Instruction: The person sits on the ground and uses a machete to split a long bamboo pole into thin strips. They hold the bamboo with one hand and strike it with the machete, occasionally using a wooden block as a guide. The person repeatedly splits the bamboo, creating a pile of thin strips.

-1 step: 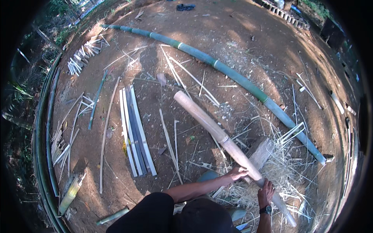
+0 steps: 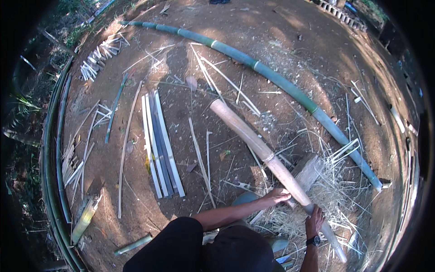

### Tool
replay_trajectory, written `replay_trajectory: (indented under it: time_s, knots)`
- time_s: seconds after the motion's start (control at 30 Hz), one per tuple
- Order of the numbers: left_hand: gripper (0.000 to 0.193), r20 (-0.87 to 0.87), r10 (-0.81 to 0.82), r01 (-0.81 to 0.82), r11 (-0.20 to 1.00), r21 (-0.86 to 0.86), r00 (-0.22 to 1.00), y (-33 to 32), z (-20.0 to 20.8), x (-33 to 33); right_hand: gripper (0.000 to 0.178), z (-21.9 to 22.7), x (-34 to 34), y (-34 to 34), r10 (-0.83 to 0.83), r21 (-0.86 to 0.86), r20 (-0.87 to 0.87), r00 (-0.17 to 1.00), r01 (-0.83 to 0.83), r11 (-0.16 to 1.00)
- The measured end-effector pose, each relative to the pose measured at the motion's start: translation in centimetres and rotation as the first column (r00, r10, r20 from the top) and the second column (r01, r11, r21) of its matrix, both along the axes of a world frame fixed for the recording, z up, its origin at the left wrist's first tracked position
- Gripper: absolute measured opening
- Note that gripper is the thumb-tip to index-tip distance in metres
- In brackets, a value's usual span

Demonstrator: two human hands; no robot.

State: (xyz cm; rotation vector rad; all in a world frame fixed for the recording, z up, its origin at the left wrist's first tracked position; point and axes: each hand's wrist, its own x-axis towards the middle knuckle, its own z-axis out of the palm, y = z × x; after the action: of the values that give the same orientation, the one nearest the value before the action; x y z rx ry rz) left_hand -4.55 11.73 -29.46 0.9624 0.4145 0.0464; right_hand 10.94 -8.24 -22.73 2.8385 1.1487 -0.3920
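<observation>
A long scraped tan bamboo pole (image 2: 253,146) slants from the middle of the view down to the lower right, its wider end farther from me. My left hand (image 2: 277,196) is closed against the pole's left side, fingers partly hidden beneath it. Lower down, my right hand (image 2: 314,222), with a dark watch on the wrist, wraps over the pole's upper surface. A weathered wooden block (image 2: 309,171) lies under or just beyond the pole. Pale fibrous shavings (image 2: 333,199) are heaped around the block and under my hands.
A long green bamboo pole (image 2: 283,88) curves across the ground beyond. Pale and grey split strips (image 2: 161,149) lie side by side on the left. Short cut pieces (image 2: 97,59) are piled at the far left. A yellowish bamboo stub (image 2: 85,220) and more green poles (image 2: 50,158) line the left side.
The whole view has shifted slightly, with the ground appearing a little higher in the picture. Both hands keep their places on the bamboo pole.
</observation>
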Motion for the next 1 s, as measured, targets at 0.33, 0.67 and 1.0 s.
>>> replay_trajectory:
  time_s: [0.33,0.67,1.0]
  knots:
    - [0.021,-0.192,0.975,-0.070,0.201,0.977,0.110,15.3,-5.0,-25.4,0.060,-5.8,4.6,-7.8,-0.175,-0.196,0.069,0.982,0.186,0.963]
    - [0.030,-0.472,0.862,0.448,0.501,0.740,-0.185,15.4,-8.9,-33.8,0.070,-2.9,4.1,-4.2,-0.095,-0.038,-0.064,0.993,0.093,0.995]
    - [0.018,-0.626,0.779,0.445,0.572,0.690,-0.030,17.5,-8.4,-37.3,0.065,-3.3,4.8,-3.6,-0.112,0.003,-0.177,0.978,0.114,0.993]
